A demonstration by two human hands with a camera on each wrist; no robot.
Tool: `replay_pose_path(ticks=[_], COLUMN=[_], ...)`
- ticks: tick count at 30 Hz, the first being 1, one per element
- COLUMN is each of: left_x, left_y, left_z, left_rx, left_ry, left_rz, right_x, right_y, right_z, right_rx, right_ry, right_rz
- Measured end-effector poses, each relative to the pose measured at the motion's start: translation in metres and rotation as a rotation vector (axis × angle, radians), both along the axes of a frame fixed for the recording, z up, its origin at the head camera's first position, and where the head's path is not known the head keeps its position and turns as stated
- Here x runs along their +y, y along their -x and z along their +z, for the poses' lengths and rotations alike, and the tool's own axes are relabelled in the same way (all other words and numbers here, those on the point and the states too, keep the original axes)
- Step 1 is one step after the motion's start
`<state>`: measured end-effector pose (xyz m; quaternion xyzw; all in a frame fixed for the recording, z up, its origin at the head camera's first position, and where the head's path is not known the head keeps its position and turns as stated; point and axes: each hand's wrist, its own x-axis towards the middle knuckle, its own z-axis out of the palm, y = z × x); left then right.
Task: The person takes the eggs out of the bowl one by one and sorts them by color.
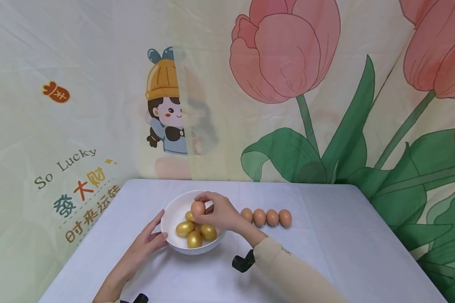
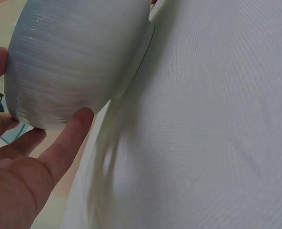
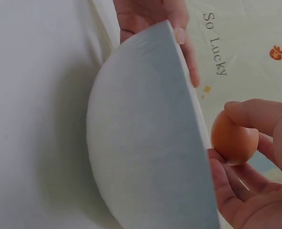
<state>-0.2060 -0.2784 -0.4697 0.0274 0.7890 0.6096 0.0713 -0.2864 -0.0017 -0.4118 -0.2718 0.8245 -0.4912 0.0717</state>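
Note:
A white bowl [image 1: 172, 206] stands on the table with several golden eggs [image 1: 194, 239] inside. Against its left side, my left hand [image 1: 145, 244] holds the bowl, thumb at the near rim and fingers spread along the outer wall. In the left wrist view, several fingertips [image 2: 81, 119] touch the bowl's wall [image 2: 79, 57]. Over the bowl's right side, my right hand [image 1: 221, 212] pinches a brown egg [image 1: 198, 208] between thumb and fingers. The right wrist view shows that brown egg [image 3: 234, 138] just beyond the rim, with the right hand's thumb [image 3: 255, 112] on top.
To the right of the bowl, several brown eggs [image 1: 272, 217] lie in a row, the leftmost partly behind my right wrist. A white cloth covers the table [image 1: 349, 252]. Behind it hangs a printed curtain [image 1: 212, 54] with tulips, a cartoon figure and lettering.

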Motion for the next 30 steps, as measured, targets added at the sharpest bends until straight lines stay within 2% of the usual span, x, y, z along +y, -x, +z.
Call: replay_pose_path(ticks=[7, 17, 23, 30], left_x=[0.001, 0.0, 0.0, 0.002], left_y=[0.001, 0.003, 0.002, 0.002], left_z=[-0.002, -0.001, -0.001, -0.002], left_rx=[-0.007, 0.001, 0.0, -0.004], left_ry=[-0.001, 0.01, 0.008, -0.002], left_rz=[0.01, 0.017, 0.029, 0.036], right_x=[0.047, 0.122, 0.161, 0.209], right_y=[-0.004, -0.007, -0.007, -0.007], right_z=[0.015, 0.027, 0.027, 0.012], right_rx=[-0.01, 0.0, 0.001, 0.051], right_ry=[0.0, -0.022, -0.062, -0.101], right_rz=[0.002, -0.117, -0.175, -0.204])
